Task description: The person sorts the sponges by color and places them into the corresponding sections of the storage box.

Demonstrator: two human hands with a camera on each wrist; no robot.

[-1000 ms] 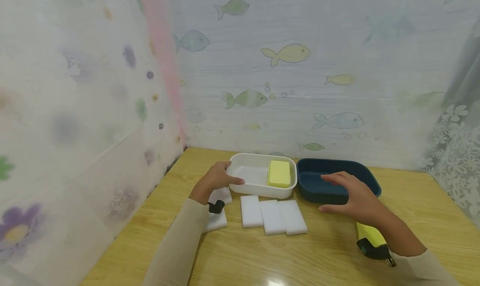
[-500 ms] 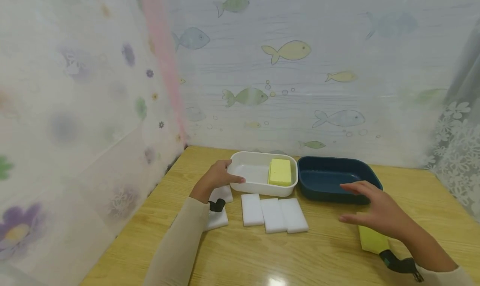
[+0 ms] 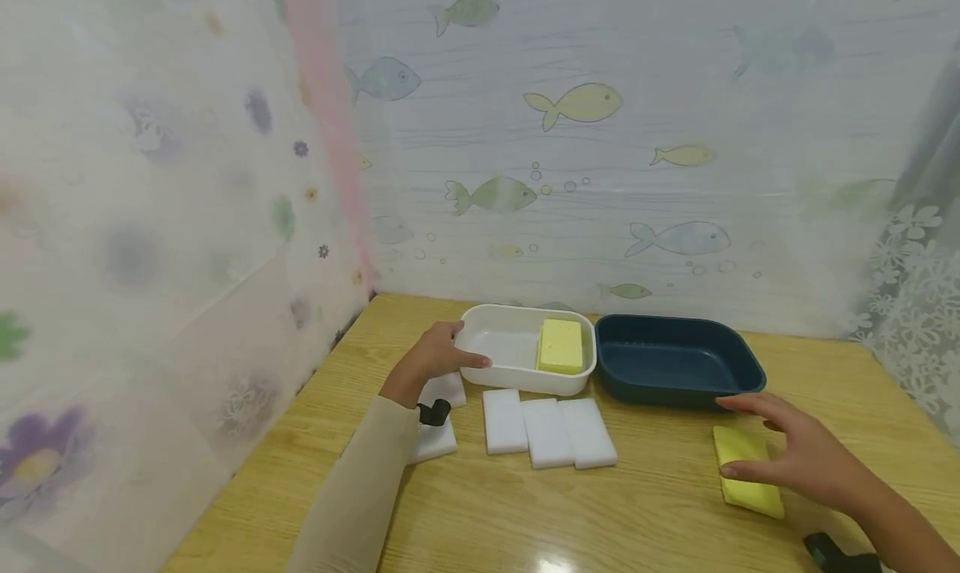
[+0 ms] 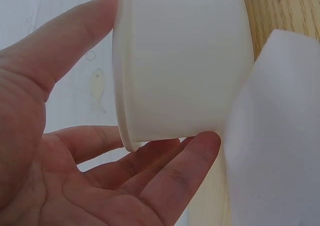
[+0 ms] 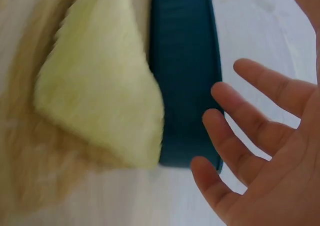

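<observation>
One left hand [image 3: 432, 353] pinching white tub [image 3: 525, 379], right hand [image 3: 806, 456], fingers spread, near, perhaps above, yellow cloth [image 3: 741, 445]

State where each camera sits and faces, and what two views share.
Head: worn on the head, facing forward and down over the table; shows the left hand, left sleeve and right hand.
Left wrist: worn there, facing the left hand holding the white tray by one end.
Right wrist: worn there, facing the right hand, yellow piece and dark blue tray, all shared with the head view.
</observation>
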